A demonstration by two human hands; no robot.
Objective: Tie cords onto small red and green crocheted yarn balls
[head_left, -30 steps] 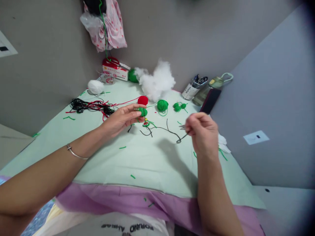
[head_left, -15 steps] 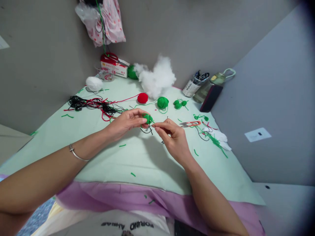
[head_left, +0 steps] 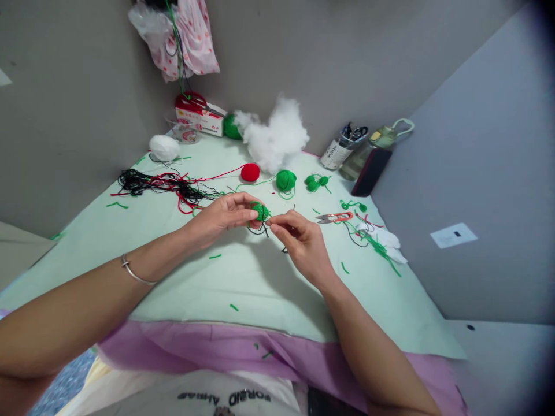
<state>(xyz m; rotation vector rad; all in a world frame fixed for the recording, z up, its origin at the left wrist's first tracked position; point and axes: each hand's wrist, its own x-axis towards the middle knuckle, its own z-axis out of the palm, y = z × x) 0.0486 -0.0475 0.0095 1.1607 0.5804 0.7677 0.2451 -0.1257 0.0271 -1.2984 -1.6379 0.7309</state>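
My left hand (head_left: 229, 215) is closed round a small green yarn piece (head_left: 261, 212), rounded and knitted or crocheted in look. Black yarn (head_left: 262, 230) crosses that piece, and its loose ends dangle below. Just to the right, my right hand (head_left: 302, 240) pinches thumb and forefinger together close against the piece. What sits between those fingertips is too small to make out. A thin dark tip (head_left: 295, 207) shows above the right knuckles, and a black yarn loop (head_left: 284, 251) hangs beneath the hand.
Behind the hands lie a red yarn ball (head_left: 250, 172), a green yarn ball (head_left: 286, 181) and white stuffing (head_left: 275, 136). Tangled black yarn (head_left: 134, 182) is at left. Orange-handled thread snips (head_left: 336, 218) lie right of my hand. A phone (head_left: 372, 172) leans on a bottle (head_left: 384, 137).
The green piece has turned slightly in my left fingers, showing more of its face. My right hand has shifted a little to the left, its pinch still held.
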